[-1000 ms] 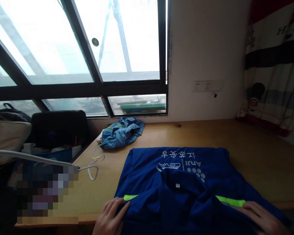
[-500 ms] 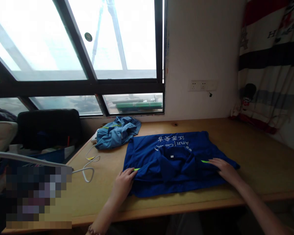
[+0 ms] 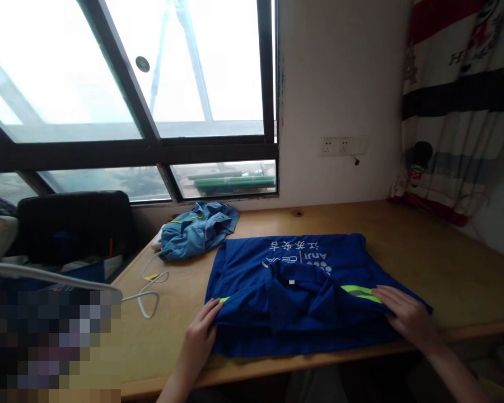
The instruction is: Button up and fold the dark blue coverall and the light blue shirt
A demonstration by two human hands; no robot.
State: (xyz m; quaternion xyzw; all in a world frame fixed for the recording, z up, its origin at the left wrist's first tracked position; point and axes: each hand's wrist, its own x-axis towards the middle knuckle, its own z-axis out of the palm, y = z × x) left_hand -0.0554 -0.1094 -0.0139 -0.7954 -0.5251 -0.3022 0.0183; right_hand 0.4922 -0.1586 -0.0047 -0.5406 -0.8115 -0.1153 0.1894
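Observation:
A dark blue collared shirt (image 3: 252,313) lies partly folded on the wooden table, its collar towards me and white lettering upside down beyond it. My left hand (image 3: 199,336) pinches the shirt's left side beside a small bit of yellow-green strip. On the other side, my right hand (image 3: 409,316) grips the cloth at the end of a longer yellow-green and grey strip. Its fingers lie over the fabric, and the thumb is mostly hidden. Between the hands, the cloth bunches around the collar.
A crumpled light blue garment (image 3: 197,232) sits at the table's back left, near a white cable (image 3: 157,302). A black chair back (image 3: 75,229) stands to the left. Behind the table (image 3: 457,274) are a window, a wall socket (image 3: 336,146) and a curtain (image 3: 441,129).
My hands have moved apart and nearer the table's front edge, drawing the shirt's near part along. More of the right strip and of the white lettering shows. The view has shifted slightly.

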